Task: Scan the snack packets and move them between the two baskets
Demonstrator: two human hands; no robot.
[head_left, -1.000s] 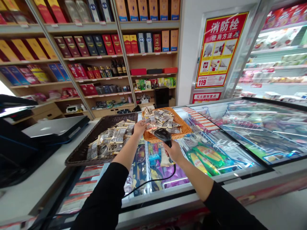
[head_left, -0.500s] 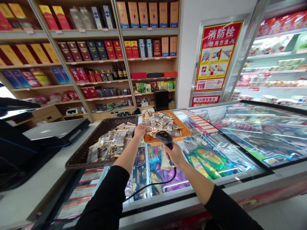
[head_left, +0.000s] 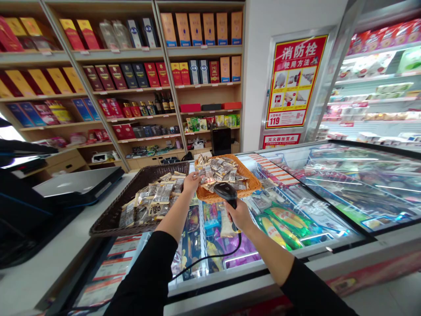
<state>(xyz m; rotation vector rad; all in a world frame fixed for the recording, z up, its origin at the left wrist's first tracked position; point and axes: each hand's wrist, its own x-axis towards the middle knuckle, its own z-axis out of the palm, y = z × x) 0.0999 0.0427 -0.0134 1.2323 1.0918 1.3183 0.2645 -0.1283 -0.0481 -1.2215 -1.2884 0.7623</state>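
The right hand (head_left: 239, 214) clasped a black barcode scanner (head_left: 226, 192) at the orange wicker basket's (head_left: 252, 179) near rim; the left hand (head_left: 191, 183) seemingly pinched a snack packet (head_left: 206, 174) at its left side, beside the brown wicker basket (head_left: 148, 174).

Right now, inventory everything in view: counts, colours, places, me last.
freezer: 1 or more, white, centre and right
packaged goods: many, mixed, under its glass
tan basket: 1, tan, on freezer
brown basket: 1, dark brown, left of it
packets: many, clear, in both baskets
scanner: 1, black, before tan basket
cable: 1, black, below scanner
flat device: 1, grey-topped, far left
shelving: 1, wood-brown, back wall
boxes: many, mixed, on shelving
signs: 2, mostly red, right of shelving
lit display: 1, white, far right
sleeves: 2, black, foreground
left grip: 1, bare, at tan basket's packets
right grip: 1, bare, around scanner
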